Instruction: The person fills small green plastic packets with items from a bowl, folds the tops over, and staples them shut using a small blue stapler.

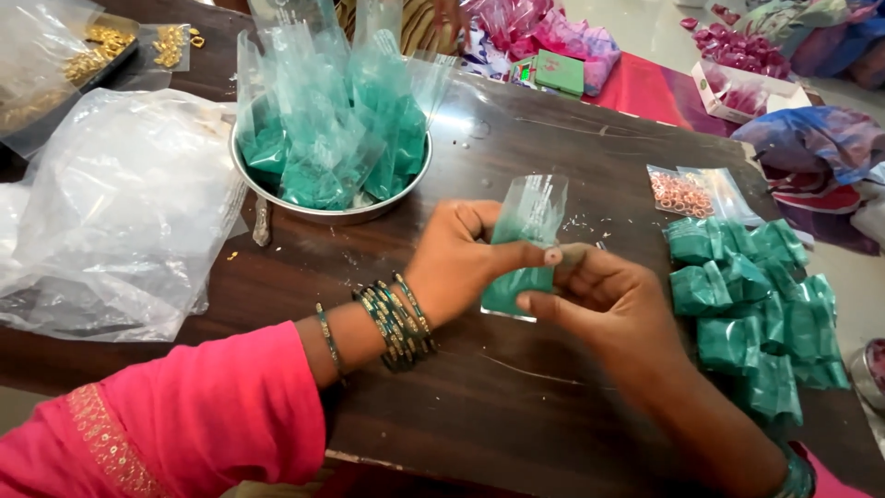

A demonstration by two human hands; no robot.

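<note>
We note the dark wooden surface (572, 157), then a steel bowl (327, 210) of green-filled packets and a pile of folded green packets (751, 309) at right. Left hand (456, 263) and right hand (608, 295) both pinch one small clear packet of green powder (524, 247) mid-surface, grip clenched on it

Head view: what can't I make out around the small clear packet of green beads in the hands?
- Small clear packet of green beads: its middle is hidden by left hand and right hand fingers.
- Round steel bowl: inside hidden by upright green-filled packets.
- Pile of folded green packets: count unclear, overlapping.
- Gold pieces: too small.
</note>
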